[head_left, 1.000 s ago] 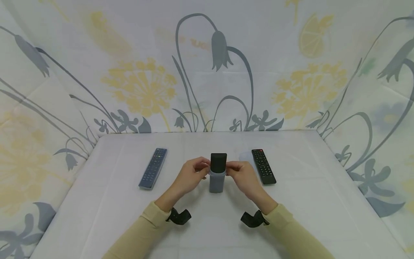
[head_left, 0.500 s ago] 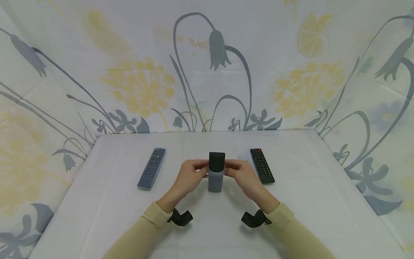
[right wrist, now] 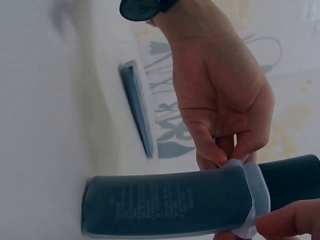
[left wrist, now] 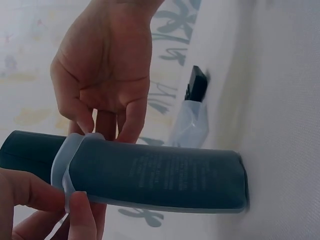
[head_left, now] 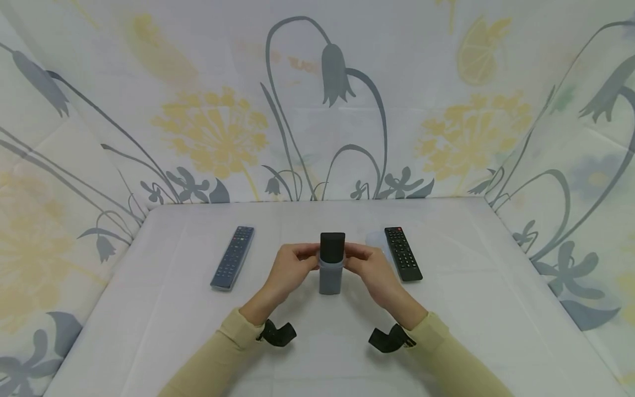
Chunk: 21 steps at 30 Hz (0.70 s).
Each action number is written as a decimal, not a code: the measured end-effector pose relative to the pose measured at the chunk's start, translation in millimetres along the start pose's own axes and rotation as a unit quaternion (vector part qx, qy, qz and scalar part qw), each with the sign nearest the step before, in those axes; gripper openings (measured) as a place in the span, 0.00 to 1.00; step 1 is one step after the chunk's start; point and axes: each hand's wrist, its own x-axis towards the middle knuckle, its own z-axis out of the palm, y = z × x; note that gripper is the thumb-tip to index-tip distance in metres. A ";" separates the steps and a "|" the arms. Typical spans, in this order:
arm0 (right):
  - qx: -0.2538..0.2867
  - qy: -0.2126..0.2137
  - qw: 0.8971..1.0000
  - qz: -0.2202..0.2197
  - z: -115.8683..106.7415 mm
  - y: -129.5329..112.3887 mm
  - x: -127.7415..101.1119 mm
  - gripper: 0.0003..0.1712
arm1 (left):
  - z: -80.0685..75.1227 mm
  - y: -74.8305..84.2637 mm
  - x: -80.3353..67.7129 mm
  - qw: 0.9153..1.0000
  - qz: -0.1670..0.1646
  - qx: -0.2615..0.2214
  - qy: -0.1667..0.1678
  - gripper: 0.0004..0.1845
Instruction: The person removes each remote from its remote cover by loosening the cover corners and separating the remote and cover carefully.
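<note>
Black remote control (head_left: 332,246), rectangular and standing on end at the middle of the white cloth-covered bench (head_left: 471,309), sits partly inside a translucent grey silicone sleeve (head_left: 331,278) that covers its lower part up to about the middle, leaving the black top bare. Left hand (head_left: 290,271), at 9 o'clock of the remote, has thumb and fingertips curled in and pinching the rolled upper rim of the sleeve; in the left wrist view the thumb and a fingertip (left wrist: 80,216) press on that pale rim. Right hand (head_left: 371,271), at 3 o'clock, has the same sort of grip, its fingers pinching the rim from the other side. Both wrists carry black straps, and the arms are in tan sleeves. At 9 o'clock, well apart from the hands, a dark blue-grey remote control (head_left: 233,257) lies flat on the bench. At 3 o'clock a second black remote control with many buttons (head_left: 403,253) lies flat, with a clear plastic cover (head_left: 375,239) just beside its far end.
</note>
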 end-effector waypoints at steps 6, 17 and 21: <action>-0.018 0.012 1.000 -0.006 0.8 -2.9 0.4 0.24 | 0.4 1.3 0.9 1.000 0.004 -0.004 0.002 0.19; -0.005 0.019 1.000 -0.008 -0.2 -2.9 -0.6 0.23 | 2.2 1.7 2.7 1.000 0.020 0.010 0.010 0.19; -0.032 0.045 0.998 -0.015 2.0 -2.7 0.1 0.21 | 2.2 3.3 2.3 0.999 0.030 0.028 0.022 0.18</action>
